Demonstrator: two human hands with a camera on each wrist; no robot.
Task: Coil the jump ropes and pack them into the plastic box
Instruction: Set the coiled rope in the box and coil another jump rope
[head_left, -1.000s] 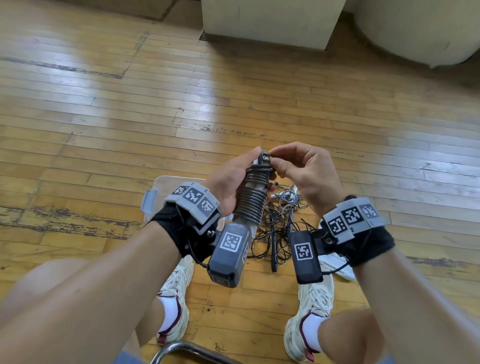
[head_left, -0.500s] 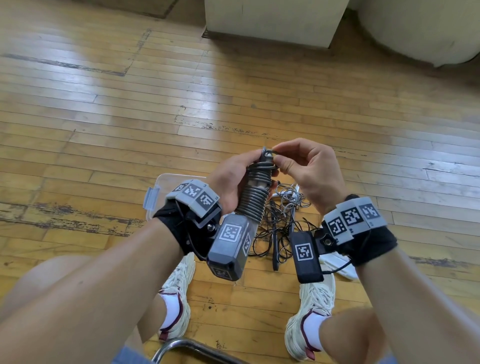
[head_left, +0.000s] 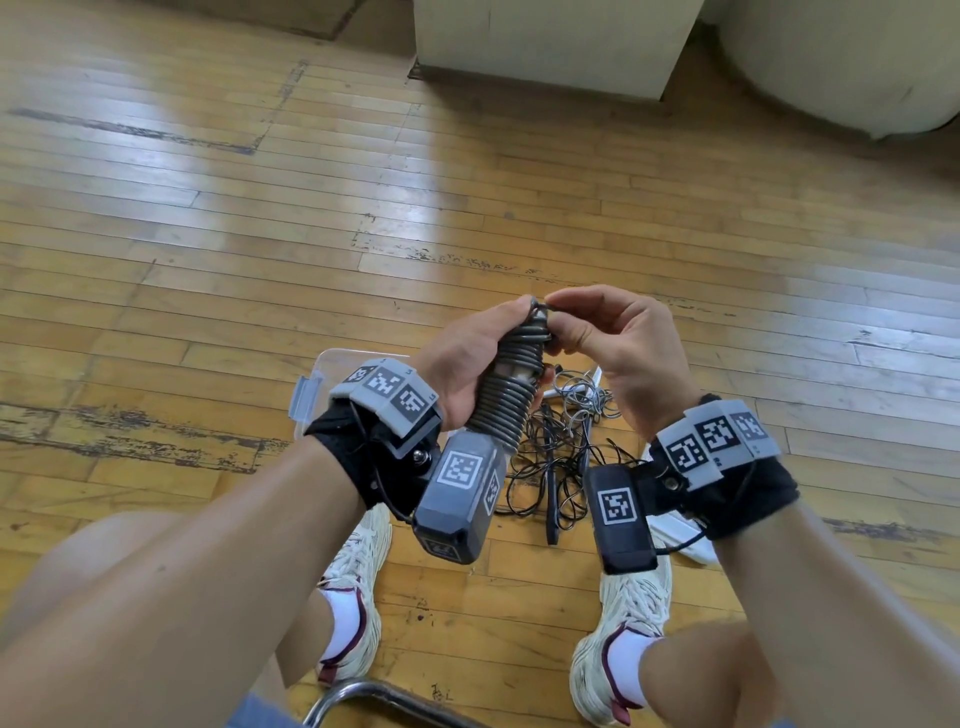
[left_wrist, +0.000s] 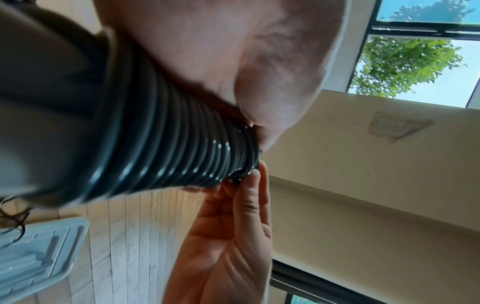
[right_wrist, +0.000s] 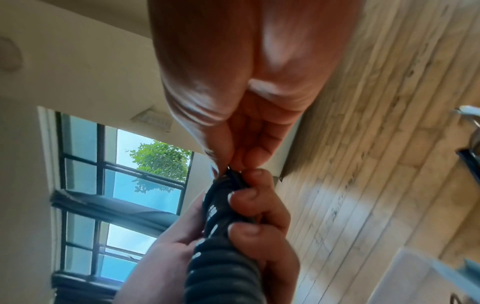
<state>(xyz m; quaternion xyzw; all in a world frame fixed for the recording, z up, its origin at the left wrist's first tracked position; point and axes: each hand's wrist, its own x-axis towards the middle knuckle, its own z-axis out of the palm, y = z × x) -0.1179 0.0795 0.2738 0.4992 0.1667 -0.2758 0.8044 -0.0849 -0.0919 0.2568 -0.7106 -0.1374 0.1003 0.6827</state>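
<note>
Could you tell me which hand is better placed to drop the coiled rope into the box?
Left: the left hand grips the coiled rope, above the box; the right hand only pinches its end.

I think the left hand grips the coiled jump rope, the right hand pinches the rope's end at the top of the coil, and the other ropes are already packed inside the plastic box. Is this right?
Not quite. The other ropes lie tangled on the wooden floor beside the plastic box, not inside it; the head view shows this. The rest holds: the left hand grips the coiled jump rope, and the right hand pinches its end at the top.
</note>
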